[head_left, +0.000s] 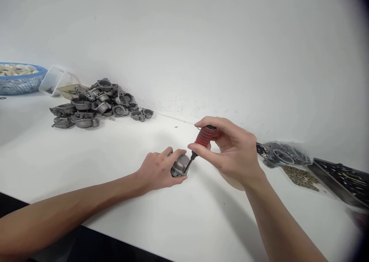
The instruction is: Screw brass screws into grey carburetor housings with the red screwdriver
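Observation:
My left hand [161, 168] is closed around a grey metal part with a rounded, bowl-like top [181, 163], holding it down on the white table [138, 212]. In my right hand [233, 148] is a screwdriver [205, 136] with a red and black handle. Its thumb and fingers wrap the handle, and the shaft slants down to the left. The tip meets the right edge of the metal part; whether a screw sits under it is too small to tell.
Similar grey metal castings [103, 100] are heaped against the wall at left. Beside them lie a tipped clear plastic box [56, 79] and a blue basket [23, 86] of pale pieces. At right are a plastic bag of black rings [288, 154], small brassy screws [301, 177] and a metal tray [325, 181].

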Action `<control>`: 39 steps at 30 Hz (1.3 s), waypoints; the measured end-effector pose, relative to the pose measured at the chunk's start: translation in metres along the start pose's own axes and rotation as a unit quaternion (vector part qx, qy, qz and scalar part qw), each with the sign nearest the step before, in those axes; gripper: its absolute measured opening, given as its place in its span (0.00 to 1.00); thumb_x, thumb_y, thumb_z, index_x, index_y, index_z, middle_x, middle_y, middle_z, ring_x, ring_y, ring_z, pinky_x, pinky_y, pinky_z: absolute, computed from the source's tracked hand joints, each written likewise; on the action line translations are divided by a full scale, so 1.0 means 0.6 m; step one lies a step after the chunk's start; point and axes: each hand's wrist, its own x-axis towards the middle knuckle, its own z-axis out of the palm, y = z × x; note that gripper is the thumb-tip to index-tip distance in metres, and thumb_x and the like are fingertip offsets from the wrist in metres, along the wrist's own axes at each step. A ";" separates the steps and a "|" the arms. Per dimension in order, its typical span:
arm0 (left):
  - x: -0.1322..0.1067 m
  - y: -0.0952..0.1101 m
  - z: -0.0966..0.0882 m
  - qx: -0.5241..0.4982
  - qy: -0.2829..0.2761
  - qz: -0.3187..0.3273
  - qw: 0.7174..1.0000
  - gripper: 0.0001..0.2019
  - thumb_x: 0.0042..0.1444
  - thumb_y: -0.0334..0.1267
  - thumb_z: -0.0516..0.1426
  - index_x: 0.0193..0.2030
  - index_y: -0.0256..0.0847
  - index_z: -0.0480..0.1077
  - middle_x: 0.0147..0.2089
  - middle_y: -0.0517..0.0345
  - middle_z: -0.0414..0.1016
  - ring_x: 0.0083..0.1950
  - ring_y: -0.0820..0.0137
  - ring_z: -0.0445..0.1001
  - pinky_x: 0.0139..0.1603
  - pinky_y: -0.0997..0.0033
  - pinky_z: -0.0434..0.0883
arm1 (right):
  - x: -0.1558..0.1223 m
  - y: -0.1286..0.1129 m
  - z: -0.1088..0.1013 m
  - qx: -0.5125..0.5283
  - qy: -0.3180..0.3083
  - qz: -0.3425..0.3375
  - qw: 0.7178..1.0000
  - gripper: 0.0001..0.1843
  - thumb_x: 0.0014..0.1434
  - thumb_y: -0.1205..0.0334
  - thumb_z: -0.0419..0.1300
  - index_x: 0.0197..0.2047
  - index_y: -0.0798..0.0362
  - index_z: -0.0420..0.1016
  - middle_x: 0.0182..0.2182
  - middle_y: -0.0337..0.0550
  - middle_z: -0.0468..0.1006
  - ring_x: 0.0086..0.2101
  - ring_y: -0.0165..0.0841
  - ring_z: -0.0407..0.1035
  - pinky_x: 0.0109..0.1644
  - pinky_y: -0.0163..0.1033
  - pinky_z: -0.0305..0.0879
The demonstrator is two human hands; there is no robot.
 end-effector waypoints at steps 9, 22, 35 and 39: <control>0.006 -0.007 -0.002 -0.017 0.000 0.013 1.000 0.32 0.56 0.60 0.60 0.63 0.50 0.62 0.44 0.59 0.76 0.32 0.67 0.76 0.26 0.71 0.62 | -0.009 0.008 -0.023 0.153 -0.077 0.016 0.985 0.22 0.63 0.74 0.64 0.59 0.48 0.73 0.46 0.46 0.80 0.46 0.40 0.77 0.49 0.49 0.81; 0.004 -0.008 0.001 -0.050 -0.002 0.004 0.999 0.31 0.55 0.57 0.61 0.63 0.51 0.61 0.49 0.59 0.77 0.34 0.66 0.78 0.30 0.70 0.67 | -0.001 -0.010 -0.026 0.083 -0.054 0.078 0.992 0.15 0.62 0.68 0.67 0.52 0.49 0.76 0.40 0.44 0.81 0.41 0.38 0.79 0.46 0.47 0.82; 0.009 -0.021 0.005 -0.172 -0.024 0.037 0.984 0.44 0.52 0.51 0.67 0.69 0.51 0.48 0.60 0.53 0.69 0.48 0.61 0.77 0.45 0.61 0.76 | -0.205 0.155 -0.247 -0.036 0.219 0.164 0.961 0.23 0.41 0.78 0.77 0.36 0.42 0.82 0.35 0.46 0.85 0.34 0.45 0.82 0.36 0.34 0.82; 0.011 -0.026 0.013 -0.202 -0.020 0.062 0.977 0.43 0.53 0.50 0.67 0.70 0.51 0.49 0.62 0.52 0.67 0.55 0.60 0.74 0.52 0.60 0.75 | -0.270 0.228 -0.286 -0.068 0.165 0.218 0.959 0.18 0.46 0.69 0.77 0.37 0.38 0.82 0.35 0.44 0.85 0.35 0.44 0.82 0.35 0.34 0.80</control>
